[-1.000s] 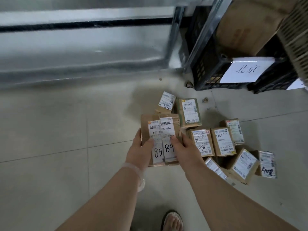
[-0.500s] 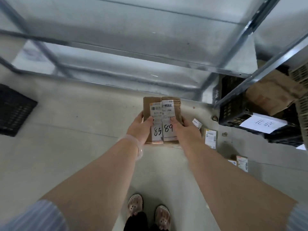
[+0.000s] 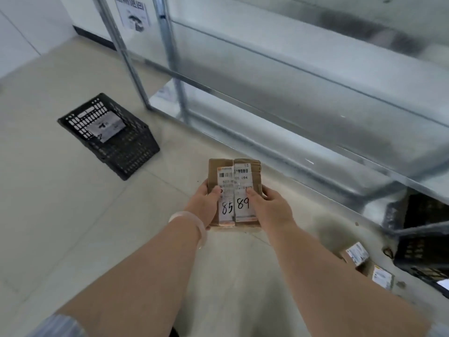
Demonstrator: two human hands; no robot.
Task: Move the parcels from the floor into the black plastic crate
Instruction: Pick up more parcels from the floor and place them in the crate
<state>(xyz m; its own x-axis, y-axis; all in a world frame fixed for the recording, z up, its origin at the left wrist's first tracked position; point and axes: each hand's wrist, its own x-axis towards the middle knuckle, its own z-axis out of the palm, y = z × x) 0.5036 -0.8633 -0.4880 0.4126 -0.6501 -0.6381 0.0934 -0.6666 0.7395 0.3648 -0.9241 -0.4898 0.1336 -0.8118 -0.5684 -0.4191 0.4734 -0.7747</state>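
I hold two brown cardboard parcels side by side above the floor, in the middle of the view. My left hand (image 3: 206, 205) grips the parcel marked 85 (image 3: 216, 173), thumb on its white label. My right hand (image 3: 269, 207) grips the parcel marked 89 (image 3: 250, 173) the same way. The black plastic crate (image 3: 126, 152) stands on the floor to the upper left, well apart from my hands, with a white paper sheet lying against its inner wall. More labelled parcels (image 3: 357, 256) lie on the floor at the lower right.
A metal shelving rack (image 3: 291, 93) runs across the top and right, its uprights (image 3: 128, 57) standing just behind the crate. Another black crate (image 3: 422, 242) sits under the rack at the right edge. Pale floor tiles lie between me and the crate on the left.
The view has swung left and the two parcels have been carried away from the pile on the floor. The black crate, earlier at the left edge, now lies closer and fully in view.
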